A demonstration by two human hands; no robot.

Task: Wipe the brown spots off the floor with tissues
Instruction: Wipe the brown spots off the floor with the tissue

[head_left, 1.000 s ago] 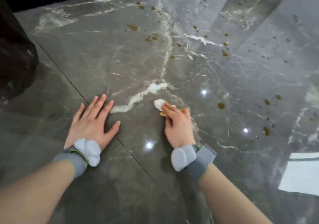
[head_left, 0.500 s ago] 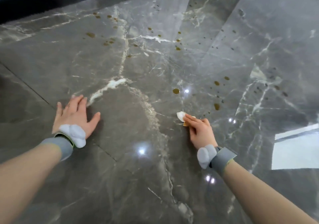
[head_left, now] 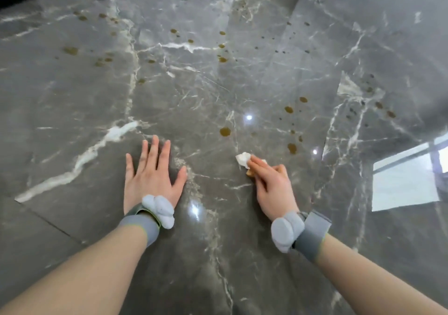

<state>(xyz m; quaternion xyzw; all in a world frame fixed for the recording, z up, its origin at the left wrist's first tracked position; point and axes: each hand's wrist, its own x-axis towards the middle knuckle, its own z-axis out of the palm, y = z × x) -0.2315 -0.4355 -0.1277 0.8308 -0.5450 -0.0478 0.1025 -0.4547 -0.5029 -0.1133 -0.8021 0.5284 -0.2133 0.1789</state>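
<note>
A person kneels over a polished grey marble floor (head_left: 72, 101) veined in white, both bare forearms reaching forward. The left hand (head_left: 151, 176) lies flat on the floor, palm down, its fingers spread and its grip holding nothing. The right hand (head_left: 272, 183) presses a small crumpled white tissue (head_left: 243, 158) against the floor; its grip is closed, the fingertips (head_left: 254, 161) bunched on top of the wad. The tissue's underside, at the edge nearest the thumb, shows a brown stain. Each wrist carries a grey strap with a pale padded lump: the left wristband (head_left: 143, 225) and the right wristband (head_left: 312, 232).

Brown spots remain on the floor beyond both hands. The nearest spot (head_left: 225, 131), a round drop, lies just ahead of the tissue and apart from it. A second large spot (head_left: 292, 148) lies to the right of the tissue, near a small bright light reflection. Two more drops (head_left: 289, 109) sit further out on the right, with fine speckles around them. A scatter of spots (head_left: 222, 59) crosses the middle distance, and a larger blot (head_left: 71, 51) with smaller ones beside it lies at far left. At the right edge, the floor mirrors a bright window (head_left: 407, 183). A tile joint runs diagonally under the left forearm.
</note>
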